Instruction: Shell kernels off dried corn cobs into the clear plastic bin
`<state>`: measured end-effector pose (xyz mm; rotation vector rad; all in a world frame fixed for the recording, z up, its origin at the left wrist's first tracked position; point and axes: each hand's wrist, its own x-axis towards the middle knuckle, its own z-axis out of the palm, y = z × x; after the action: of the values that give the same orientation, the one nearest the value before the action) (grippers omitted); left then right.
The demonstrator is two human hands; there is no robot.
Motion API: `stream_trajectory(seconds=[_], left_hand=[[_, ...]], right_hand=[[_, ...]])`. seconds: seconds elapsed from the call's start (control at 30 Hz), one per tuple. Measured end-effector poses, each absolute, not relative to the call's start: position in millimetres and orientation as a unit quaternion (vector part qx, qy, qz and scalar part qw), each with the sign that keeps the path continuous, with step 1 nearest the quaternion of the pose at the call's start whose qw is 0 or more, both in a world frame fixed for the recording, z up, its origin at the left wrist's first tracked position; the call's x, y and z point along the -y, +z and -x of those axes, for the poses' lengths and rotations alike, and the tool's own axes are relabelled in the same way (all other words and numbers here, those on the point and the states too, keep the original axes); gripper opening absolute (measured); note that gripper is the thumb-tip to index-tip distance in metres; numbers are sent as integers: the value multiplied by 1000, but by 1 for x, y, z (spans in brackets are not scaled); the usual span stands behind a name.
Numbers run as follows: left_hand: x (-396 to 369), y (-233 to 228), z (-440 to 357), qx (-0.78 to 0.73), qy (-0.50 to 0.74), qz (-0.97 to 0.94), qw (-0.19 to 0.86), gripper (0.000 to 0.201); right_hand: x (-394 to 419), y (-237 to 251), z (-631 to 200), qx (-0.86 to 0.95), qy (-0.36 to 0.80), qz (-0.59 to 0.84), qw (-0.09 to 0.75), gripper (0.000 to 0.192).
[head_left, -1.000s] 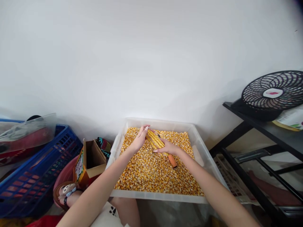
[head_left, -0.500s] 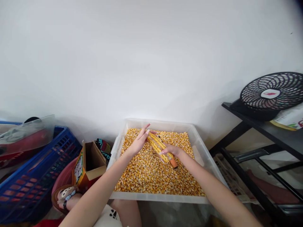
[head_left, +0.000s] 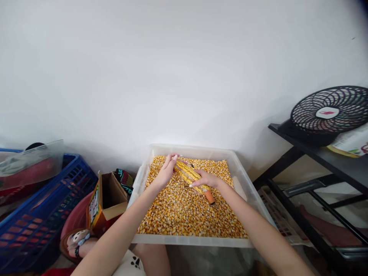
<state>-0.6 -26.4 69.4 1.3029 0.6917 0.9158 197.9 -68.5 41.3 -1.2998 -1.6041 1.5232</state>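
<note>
An ear of corn point(head_left: 187, 169) slants over loose kernels in a clear plastic bin, its yellow rows split by stripped grooves. My left hand point(head_left: 166, 171) is closed around its far end, the thumb on top. Around its near end my right hand point(head_left: 205, 179) is closed, thumb and fingers along the sides. An orange cylindrical piece point(head_left: 209, 197), like a tool handle, sticks out below my right hand; whether the hand holds it too I cannot tell. A small dark tip shows beyond the cob. The kernels point(head_left: 178, 214) cover the bin's floor.
The plastic bin point(head_left: 189, 240) stands against the white wall. At left are an open cardboard box point(head_left: 113, 195), a pink basin point(head_left: 75, 214) and a blue basket point(head_left: 43, 222). A black fan point(head_left: 327, 112) sits on a black rack point(head_left: 304, 153) at right.
My left hand's fingers, stretched out before, have curled around the corn's far end. My right hand has shifted slightly up along the near end.
</note>
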Motion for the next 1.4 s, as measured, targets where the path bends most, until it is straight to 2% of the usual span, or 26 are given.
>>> stream_trajectory(seconds=[0.27,0.33,0.47,0.7,1.1,1.27,1.4], left_hand=[[26,76,2,-227,390,-555,699,50],[26,76,1,-252,399,-552,688,52],[25,71,1,-360,392,-590,607,46],[26,66,6,-323,357,-659,578,42],[43,70,-6,-307,416,-652,554,29],[44,69,-7,-279,439,-627,580,37],[38,69,-7,-205,454,-545,674,40]], right_hand=[[71,53,-208,626,555,474,274,35],[71,55,-207,635,543,479,270,36],[70,56,-206,659,500,502,253,43],[67,53,-218,662,497,515,221,53],[64,47,-216,667,517,465,268,37],[64,43,-217,642,542,462,283,35],[64,43,-217,613,565,469,293,38]])
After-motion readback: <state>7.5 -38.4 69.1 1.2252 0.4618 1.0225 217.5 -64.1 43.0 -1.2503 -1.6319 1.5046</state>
